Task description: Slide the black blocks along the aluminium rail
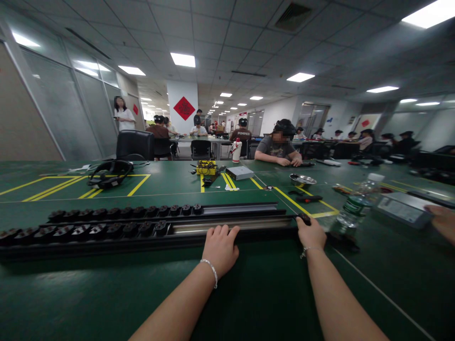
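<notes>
A long black power-strip rail (263, 234) lies across the green table, with several round black socket modules (130, 229) lined up in its left part and a bare metallic channel to the right. My left hand (220, 253) is closed over the near edge of this rail, fingers on its rim. At the rail's right end, my right hand (312, 233) grips a small black object (304, 219), partly hidden by the fingers. Behind it lies a second, similar rail (241, 207) with its own row of socket modules (138, 211).
A clear plastic bottle (359, 203) stands right of my right hand, near a grey metal box (403, 208) touched by another person's hand (442, 220). Farther back are a metal bowl (302, 180), a black headset (110, 174) and a yellow block (206, 167). A person (279, 144) sits opposite.
</notes>
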`<state>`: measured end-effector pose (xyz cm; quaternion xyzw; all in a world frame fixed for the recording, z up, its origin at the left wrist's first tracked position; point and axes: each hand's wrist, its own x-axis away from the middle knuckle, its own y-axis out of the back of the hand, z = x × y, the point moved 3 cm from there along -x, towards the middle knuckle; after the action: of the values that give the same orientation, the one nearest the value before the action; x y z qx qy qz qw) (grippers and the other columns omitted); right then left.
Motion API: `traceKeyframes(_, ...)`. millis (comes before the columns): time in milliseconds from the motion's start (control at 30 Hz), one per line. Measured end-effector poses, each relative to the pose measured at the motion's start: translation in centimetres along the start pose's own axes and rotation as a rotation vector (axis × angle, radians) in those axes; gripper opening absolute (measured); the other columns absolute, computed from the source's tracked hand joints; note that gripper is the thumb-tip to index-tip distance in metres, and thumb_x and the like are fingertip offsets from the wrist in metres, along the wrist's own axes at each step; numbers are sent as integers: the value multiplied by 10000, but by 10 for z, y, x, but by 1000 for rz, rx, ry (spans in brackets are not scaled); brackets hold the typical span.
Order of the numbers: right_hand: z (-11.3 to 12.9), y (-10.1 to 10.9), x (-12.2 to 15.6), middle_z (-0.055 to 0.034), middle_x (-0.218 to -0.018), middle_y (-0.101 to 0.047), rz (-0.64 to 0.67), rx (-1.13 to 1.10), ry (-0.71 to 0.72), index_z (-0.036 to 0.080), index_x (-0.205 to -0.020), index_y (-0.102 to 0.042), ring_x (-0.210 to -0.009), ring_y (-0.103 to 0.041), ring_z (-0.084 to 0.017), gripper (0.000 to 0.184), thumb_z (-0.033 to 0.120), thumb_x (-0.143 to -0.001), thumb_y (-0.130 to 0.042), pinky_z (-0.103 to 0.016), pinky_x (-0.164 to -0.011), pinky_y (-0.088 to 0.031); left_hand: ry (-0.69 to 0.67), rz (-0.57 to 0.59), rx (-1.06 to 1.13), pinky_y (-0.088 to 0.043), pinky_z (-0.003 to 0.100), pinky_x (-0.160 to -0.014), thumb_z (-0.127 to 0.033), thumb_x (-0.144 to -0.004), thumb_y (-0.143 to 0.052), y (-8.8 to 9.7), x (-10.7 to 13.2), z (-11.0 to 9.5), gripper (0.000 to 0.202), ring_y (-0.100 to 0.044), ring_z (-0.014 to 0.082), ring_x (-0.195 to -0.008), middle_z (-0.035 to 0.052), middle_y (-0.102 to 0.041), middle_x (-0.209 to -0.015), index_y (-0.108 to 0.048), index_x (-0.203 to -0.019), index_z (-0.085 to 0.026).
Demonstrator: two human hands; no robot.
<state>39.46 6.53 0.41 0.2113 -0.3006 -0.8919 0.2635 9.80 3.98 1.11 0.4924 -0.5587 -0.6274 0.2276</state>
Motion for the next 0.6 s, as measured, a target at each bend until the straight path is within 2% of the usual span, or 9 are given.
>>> traceKeyframes(300,-7,-1,-4,-114,-1046,-623,17,-60,-69,186,-1078,-598,-927,-559,-284,500,480,-680,-533,-388,-840,-408,5,2,-2,-294,366,-835,-290,-744,-485,1,0,0,475,-448,212,-952,37,-531,-990,-411,-1214,-298)
traceKeyframes(600,-6,-4,-3,-131,-990,-627,-43,-33,20,148,-1071,-607,-905,-556,-275,470,443,-718,-507,-381,-824,-411,8,-20,15,-304,364,-837,-283,-728,-506,-1,1,1,486,-452,212,-954,32,-535,-991,-420,-1206,-307)
